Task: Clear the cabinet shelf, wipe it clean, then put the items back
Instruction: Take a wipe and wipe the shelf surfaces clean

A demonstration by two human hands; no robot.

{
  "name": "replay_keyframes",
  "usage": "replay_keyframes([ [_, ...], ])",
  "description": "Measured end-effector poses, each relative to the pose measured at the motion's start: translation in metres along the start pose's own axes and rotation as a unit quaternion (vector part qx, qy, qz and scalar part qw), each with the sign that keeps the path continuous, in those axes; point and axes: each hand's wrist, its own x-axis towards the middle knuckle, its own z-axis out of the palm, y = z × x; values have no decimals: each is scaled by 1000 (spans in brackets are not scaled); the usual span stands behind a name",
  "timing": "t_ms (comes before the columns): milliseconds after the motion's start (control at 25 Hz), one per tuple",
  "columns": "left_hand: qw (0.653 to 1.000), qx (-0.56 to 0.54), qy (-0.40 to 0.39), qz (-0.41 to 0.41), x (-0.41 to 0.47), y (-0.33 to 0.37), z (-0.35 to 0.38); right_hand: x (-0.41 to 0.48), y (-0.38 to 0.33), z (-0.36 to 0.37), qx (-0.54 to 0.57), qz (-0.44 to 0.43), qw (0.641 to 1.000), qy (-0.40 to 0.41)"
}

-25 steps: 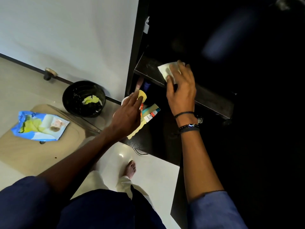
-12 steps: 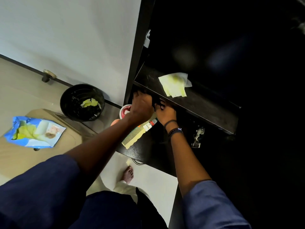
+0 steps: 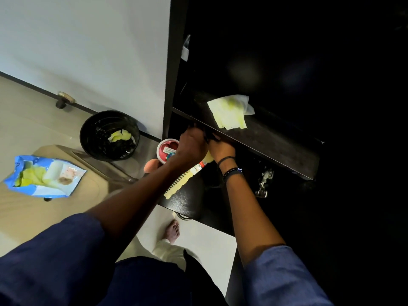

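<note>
A yellow-stained white wipe (image 3: 229, 111) lies loose on the dark cabinet shelf (image 3: 276, 140). My left hand (image 3: 192, 147) and right hand (image 3: 221, 150) are close together just under that shelf's front edge, above the lower shelf (image 3: 187, 202). Their fingers curl around something dark that I cannot make out. Beneath them lie a red-and-white round tub (image 3: 166, 149), a yellow comb (image 3: 178, 184), a small tube (image 3: 199, 167) and a peach-coloured round object (image 3: 151, 165). The cabinet's inside is too dark to see.
A black bin (image 3: 106, 140) holding a used yellow wipe stands on the floor by the wall. A blue wipes pack (image 3: 44, 176) lies on a beige board (image 3: 22, 206) at the left. A metal hinge (image 3: 263, 181) sits right of my wrist. My bare foot (image 3: 173, 230) is below.
My right hand let go of the wipe, left it on the shelf and dropped under the shelf edge. My left hand moved right to meet it over the lower shelf's items.
</note>
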Motion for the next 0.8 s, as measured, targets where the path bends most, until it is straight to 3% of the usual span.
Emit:
replay_keyframes([
  [200,998,43,-20,32,-13,30,46,-27,60,-24,169,36,975,141],
  [360,991,47,-108,56,-17,52,78,-41,93,-53,123,60,965,222],
  [560,981,58,-172,65,-17,64,105,-42,116,-64,83,131,961,230],
  [800,979,56,-187,63,-11,65,118,-35,119,-64,48,175,961,210],
])
